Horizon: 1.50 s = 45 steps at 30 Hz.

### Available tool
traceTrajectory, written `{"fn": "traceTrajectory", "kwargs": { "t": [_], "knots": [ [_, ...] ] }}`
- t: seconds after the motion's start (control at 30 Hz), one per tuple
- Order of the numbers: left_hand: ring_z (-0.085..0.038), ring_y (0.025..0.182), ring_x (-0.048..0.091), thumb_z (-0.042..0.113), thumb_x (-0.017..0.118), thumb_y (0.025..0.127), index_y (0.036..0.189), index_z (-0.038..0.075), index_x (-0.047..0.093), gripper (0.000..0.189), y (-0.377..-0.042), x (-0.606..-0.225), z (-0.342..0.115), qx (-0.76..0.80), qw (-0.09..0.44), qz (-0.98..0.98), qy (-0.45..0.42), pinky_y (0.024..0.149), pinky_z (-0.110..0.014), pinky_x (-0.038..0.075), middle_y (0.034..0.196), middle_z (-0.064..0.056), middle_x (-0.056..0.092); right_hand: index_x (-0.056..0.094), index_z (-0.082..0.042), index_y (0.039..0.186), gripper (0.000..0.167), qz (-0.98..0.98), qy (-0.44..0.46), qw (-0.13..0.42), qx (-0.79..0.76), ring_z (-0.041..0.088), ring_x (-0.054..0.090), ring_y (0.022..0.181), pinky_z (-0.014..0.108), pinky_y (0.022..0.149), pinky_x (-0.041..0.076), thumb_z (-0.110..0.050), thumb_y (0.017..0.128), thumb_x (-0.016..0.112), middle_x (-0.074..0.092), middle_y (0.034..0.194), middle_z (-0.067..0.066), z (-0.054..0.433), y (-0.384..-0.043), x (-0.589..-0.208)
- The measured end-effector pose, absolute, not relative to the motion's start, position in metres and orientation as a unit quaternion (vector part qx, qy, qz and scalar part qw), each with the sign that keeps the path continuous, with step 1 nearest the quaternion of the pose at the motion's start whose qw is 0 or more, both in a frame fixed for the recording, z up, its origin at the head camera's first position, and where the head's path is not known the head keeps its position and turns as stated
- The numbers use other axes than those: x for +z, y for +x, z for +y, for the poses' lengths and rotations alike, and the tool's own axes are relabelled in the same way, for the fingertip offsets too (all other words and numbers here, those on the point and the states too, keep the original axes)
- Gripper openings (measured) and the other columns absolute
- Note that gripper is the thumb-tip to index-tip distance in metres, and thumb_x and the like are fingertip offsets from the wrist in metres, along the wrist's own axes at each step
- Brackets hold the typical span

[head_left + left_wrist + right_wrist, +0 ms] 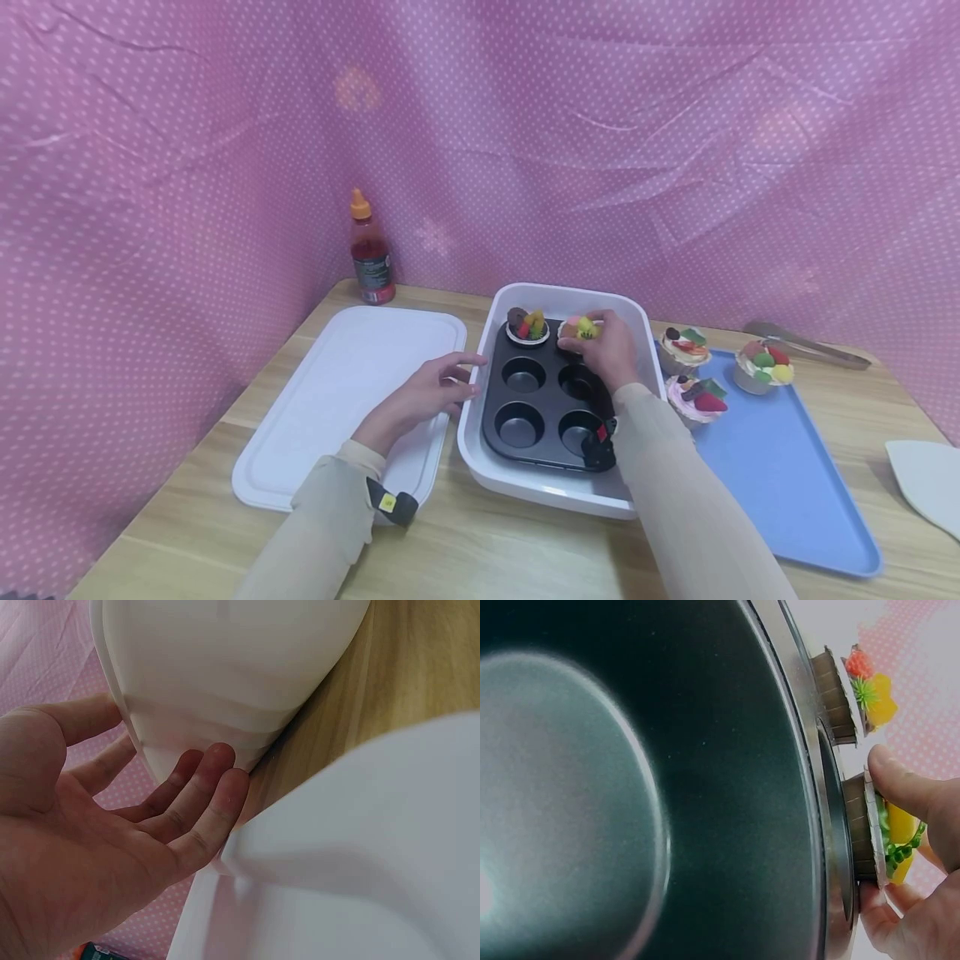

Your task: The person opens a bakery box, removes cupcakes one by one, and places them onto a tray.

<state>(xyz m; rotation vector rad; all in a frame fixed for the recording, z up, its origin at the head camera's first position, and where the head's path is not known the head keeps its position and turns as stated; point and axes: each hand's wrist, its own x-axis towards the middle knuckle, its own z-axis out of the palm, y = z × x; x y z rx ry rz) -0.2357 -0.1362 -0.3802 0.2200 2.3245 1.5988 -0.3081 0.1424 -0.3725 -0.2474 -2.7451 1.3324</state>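
Note:
My right hand (611,354) holds a cupcake (581,327) with yellow fruit on top, thumb and fingers at opposite sides of its paper cup. It is at the back right cup of a dark muffin pan (551,421); the right wrist view shows its base at the cup's rim. Another fruit-topped cupcake (527,327) sits in the back left cup. The pan lies inside a white tub (555,493). At the tub's left side is my left hand (420,392), fingers loosely extended; in the left wrist view its fingers (217,761) lie against the tub's outer wall.
To the right, a blue tray (780,483) bears three more cupcakes (762,367). Metal tongs (810,346) lie behind it, and a pale flat piece (930,483) is at the far right. A white lid-like board (345,383) lies left, with a sauce bottle (371,258) behind it.

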Motion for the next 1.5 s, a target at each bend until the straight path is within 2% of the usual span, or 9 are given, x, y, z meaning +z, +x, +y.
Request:
{"fn": "traceTrajectory", "kwargs": {
  "t": [0.27,0.4,0.63,0.97,1.23,1.5],
  "knots": [
    [-0.023,0.104,0.067,0.016,0.065,0.098,0.144,0.022,0.055,0.048,-0.236,-0.381,-0.135,0.558,0.157,0.812,0.074,0.085,-0.037,0.061,0.13,-0.016,0.06,0.051,-0.003,0.134,0.066,-0.898,-0.079,0.063,0.428,0.038,0.051,0.127,0.051,0.111,0.044,-0.027,0.083,0.084,0.052,0.143,0.023,0.145,-0.308,-0.373],
    [-0.022,0.102,0.067,0.016,0.065,0.098,0.142,0.025,0.056,0.046,-0.235,-0.38,-0.134,0.558,0.155,0.812,0.066,0.084,-0.036,0.061,0.128,-0.015,0.061,0.05,-0.004,0.135,0.067,-0.894,-0.083,0.062,0.437,0.038,0.052,0.127,0.052,0.112,0.044,-0.028,0.083,0.084,0.053,0.142,0.022,0.146,-0.309,-0.373],
    [-0.023,0.104,0.067,0.017,0.065,0.098,0.142,0.025,0.056,0.046,-0.236,-0.381,-0.134,0.558,0.156,0.812,0.073,0.085,-0.037,0.061,0.129,-0.016,0.06,0.052,-0.004,0.137,0.066,-0.884,-0.084,0.076,0.453,0.036,0.054,0.121,0.052,0.112,0.045,-0.03,0.085,0.083,0.058,0.133,0.019,0.148,-0.305,-0.368],
    [-0.023,0.102,0.067,0.017,0.065,0.098,0.142,0.024,0.056,0.046,-0.236,-0.381,-0.133,0.557,0.156,0.813,0.07,0.085,-0.037,0.061,0.13,-0.017,0.06,0.053,-0.008,0.137,0.068,-0.88,-0.086,0.078,0.46,0.034,0.052,0.125,0.051,0.114,0.043,-0.033,0.083,0.084,0.056,0.137,0.016,0.149,-0.3,-0.361],
    [-0.023,0.104,0.067,0.017,0.065,0.098,0.143,0.023,0.055,0.046,-0.235,-0.381,-0.134,0.558,0.156,0.812,0.075,0.084,-0.038,0.061,0.129,-0.017,0.06,0.056,-0.009,0.136,0.067,-0.869,-0.083,0.058,0.484,0.034,0.054,0.124,0.051,0.112,0.044,-0.027,0.079,0.087,0.057,0.138,0.016,0.149,-0.291,-0.349],
    [-0.024,0.105,0.066,0.017,0.065,0.098,0.143,0.024,0.055,0.046,-0.235,-0.381,-0.136,0.554,0.151,0.815,0.078,0.083,-0.036,0.061,0.13,-0.017,0.06,0.057,-0.011,0.136,0.065,-0.865,-0.084,0.069,0.491,0.036,0.052,0.127,0.052,0.112,0.045,-0.023,0.08,0.087,0.053,0.144,0.018,0.149,-0.283,-0.339]
  ]
}}
